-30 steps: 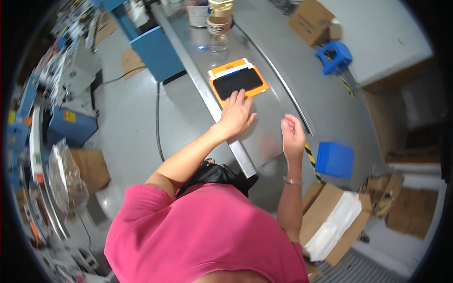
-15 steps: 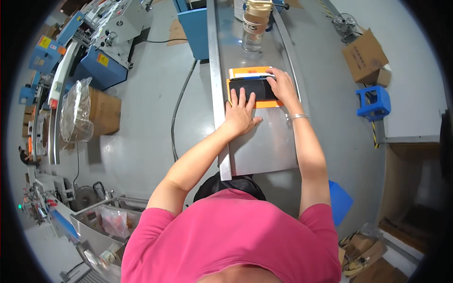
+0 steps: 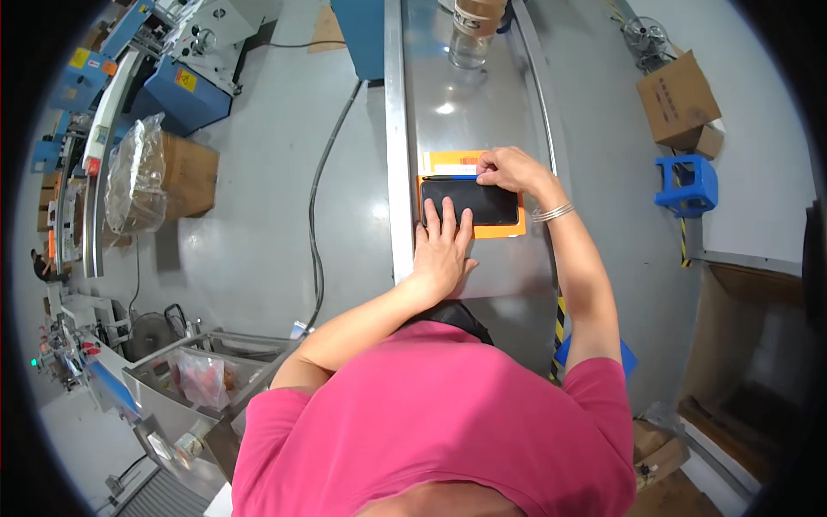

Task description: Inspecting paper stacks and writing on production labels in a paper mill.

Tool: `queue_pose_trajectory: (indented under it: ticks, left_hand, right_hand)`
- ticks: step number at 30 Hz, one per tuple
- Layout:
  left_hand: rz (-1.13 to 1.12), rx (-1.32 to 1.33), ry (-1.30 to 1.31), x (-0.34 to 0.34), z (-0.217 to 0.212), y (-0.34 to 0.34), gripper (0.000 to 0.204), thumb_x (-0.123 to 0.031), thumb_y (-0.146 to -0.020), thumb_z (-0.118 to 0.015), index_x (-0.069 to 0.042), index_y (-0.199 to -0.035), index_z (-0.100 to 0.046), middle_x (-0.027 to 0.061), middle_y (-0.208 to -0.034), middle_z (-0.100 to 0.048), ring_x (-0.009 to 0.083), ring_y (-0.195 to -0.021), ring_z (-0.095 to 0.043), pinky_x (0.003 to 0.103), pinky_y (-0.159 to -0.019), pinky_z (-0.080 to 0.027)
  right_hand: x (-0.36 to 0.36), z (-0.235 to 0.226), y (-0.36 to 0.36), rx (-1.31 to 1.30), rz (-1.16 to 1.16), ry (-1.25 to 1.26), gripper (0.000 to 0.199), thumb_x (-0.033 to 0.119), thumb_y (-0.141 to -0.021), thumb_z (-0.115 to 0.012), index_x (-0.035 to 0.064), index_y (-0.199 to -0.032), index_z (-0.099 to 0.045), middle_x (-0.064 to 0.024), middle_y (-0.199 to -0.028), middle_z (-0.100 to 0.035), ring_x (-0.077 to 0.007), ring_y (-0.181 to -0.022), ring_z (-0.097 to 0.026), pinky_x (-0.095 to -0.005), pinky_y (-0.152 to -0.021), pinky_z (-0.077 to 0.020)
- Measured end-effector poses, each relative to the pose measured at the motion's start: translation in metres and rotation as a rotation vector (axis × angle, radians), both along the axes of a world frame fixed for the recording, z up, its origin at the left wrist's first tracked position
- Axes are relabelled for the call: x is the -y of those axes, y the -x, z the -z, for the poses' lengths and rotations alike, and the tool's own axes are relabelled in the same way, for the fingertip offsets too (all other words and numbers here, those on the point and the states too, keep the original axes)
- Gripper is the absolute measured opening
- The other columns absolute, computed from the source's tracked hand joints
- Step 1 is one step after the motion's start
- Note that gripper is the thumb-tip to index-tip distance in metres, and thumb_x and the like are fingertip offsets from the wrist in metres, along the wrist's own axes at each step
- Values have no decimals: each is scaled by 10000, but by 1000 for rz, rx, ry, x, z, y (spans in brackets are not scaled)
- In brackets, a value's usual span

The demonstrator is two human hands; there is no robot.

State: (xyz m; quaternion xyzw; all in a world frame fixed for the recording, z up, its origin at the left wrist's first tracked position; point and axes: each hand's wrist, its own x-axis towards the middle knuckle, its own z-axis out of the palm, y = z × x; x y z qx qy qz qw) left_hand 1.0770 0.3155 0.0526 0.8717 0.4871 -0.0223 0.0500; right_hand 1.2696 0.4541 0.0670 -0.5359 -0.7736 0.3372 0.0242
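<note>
A black smartphone point(image 3: 495, 202) lies on an orange pad or booklet point(image 3: 512, 231) on the metal table. Across its far edge runs a dark blue pen point(image 3: 450, 177), with a white strip of paper just beyond. My left hand point(image 3: 443, 250) is open, its spread fingers resting on the left part of the phone and the near orange edge. The fingers of my right hand point(image 3: 510, 172) are pinched together at the pen's right end, which they cover.
A clear drinking bottle point(image 3: 472, 39) stands farther up the narrow metal table point(image 3: 439, 112). Left on the floor are a plastic-wrapped carton point(image 3: 189, 177) and a black cable point(image 3: 320, 181). A blue stool point(image 3: 687, 185) and an open carton point(image 3: 679, 99) are at the right.
My right hand has gone from flat fingers at the phone's right end to a pinch at the pen. The view has shifted, so the table items appear lower. My left hand stays on the phone.
</note>
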Motion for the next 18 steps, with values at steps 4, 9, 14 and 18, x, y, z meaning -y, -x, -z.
queue_pose_trajectory:
  ticks: [4,9,14,18]
  left_hand:
    - [-52,64,91,16,-8,-2,869,-516,-768,-675,-71,-1433,-336,270,-1460,-282,493,-1342,-241,583,-1036,-310]
    - [-38,216,-44,-7,-9,-5,855,-499,-763,-679,-35,-1406,-361,238,-1470,-282,417,-1383,-223,571,-1090,-222]
    - [-28,219,-11,-19,9,-15,722,-526,-859,-563,-191,-1459,-341,169,-1518,-253,405,-1413,-164,622,-1084,-177]
    - [-17,174,-40,-12,14,-11,681,-508,-873,-550,-207,-1452,-354,164,-1509,-272,403,-1409,-181,643,-1070,-181]
  right_hand:
    - [13,-1,-12,-139,83,55,229,215,-813,-665,32,-948,-645,-152,-844,-667,-287,-810,-648,-366,-736,-495]
    - [15,-8,-24,-319,303,-148,227,175,-877,-601,29,-1050,-604,-83,-851,-637,-205,-783,-610,-327,-738,-489]
    - [13,12,-23,-280,33,-195,300,149,-815,-653,48,-1094,-611,-104,-910,-600,-253,-865,-588,-350,-798,-474]
    - [14,13,-20,-266,33,-194,310,140,-787,-687,47,-1073,-613,-116,-918,-613,-268,-865,-598,-362,-788,-478]
